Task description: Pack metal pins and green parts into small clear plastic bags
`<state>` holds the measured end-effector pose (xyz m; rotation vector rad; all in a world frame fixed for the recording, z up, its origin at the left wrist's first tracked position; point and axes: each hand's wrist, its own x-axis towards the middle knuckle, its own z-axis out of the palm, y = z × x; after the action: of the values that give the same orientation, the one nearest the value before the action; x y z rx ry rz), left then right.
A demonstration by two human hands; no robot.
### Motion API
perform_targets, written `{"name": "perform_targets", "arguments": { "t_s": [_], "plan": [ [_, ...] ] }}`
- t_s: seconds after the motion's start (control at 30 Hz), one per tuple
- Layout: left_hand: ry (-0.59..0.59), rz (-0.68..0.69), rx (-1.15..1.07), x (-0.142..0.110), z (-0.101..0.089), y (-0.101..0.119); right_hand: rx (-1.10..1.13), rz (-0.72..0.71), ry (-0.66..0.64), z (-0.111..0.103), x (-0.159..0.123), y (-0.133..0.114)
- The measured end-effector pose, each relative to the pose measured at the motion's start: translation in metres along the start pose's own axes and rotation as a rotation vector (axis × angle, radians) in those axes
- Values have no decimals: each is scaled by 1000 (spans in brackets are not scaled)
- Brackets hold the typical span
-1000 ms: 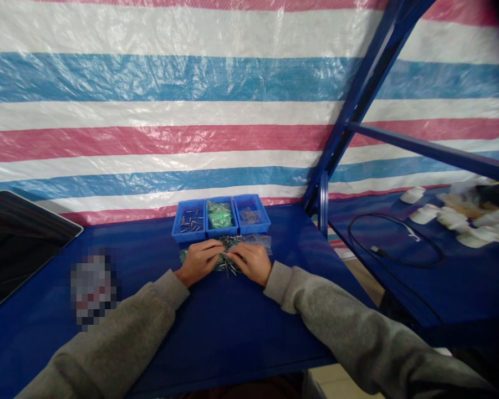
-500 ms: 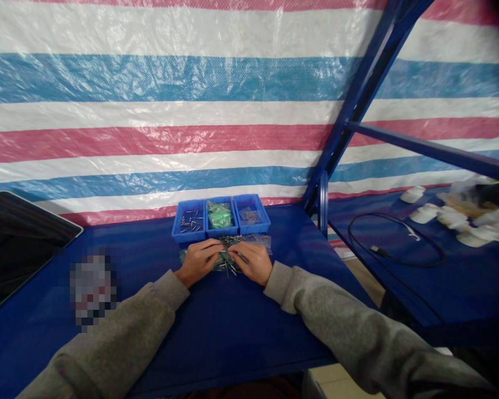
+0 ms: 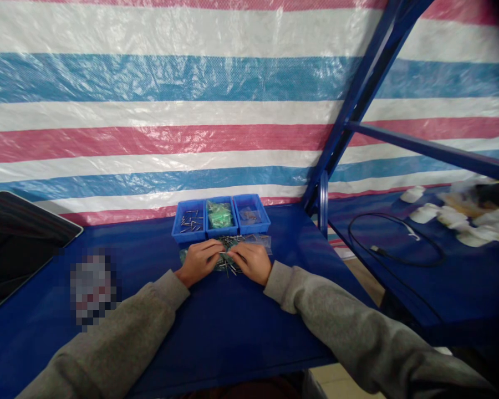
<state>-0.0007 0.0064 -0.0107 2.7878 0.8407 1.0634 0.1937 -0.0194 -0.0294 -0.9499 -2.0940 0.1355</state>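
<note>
My left hand (image 3: 199, 261) is closed in a pinch, its fingertips on a thin, light-coloured metal rod (image 3: 222, 252). My right hand (image 3: 253, 260) faces it from the other side, thumb and fingers pressed together at the rod's other end. Both hands hover low over a pile of thin metal rods (image 3: 233, 270), which look like long screws or pins, on green-tinted plastic. The fingers hide part of the pile and most of the held rod. A clear plastic bag (image 3: 264, 241) lies just behind my right hand.
Three joined blue bins stand behind the hands: the left bin (image 3: 175, 230) has metal rods, the middle one green bagged material (image 3: 219, 215), the right one small bagged parts (image 3: 249, 215). A dark screen (image 3: 20, 249) sits left; a black cable (image 3: 393, 263) and white parts lie right.
My right hand has shifted very slightly left, toward the left fingertips. Otherwise the hands, bins and pile look the same.
</note>
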Motion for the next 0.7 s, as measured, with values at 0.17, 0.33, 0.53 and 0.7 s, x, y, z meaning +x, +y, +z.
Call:
{"name": "perform_targets", "arguments": {
  "t_s": [0.17,0.33,0.53,0.7],
  "plan": [
    [14,5,12,0,1,-1,-42,0,-29,1,0,0],
    [5,-5,8,0,1,0,-62,-12,-62,1,0,1],
    [-16,-15,4,-1,2,-1,-45,-23,-57,3,0,2],
    [-68,-11,41,-1,4,-3,-17,-36,-58,3,0,2]
  ]
}}
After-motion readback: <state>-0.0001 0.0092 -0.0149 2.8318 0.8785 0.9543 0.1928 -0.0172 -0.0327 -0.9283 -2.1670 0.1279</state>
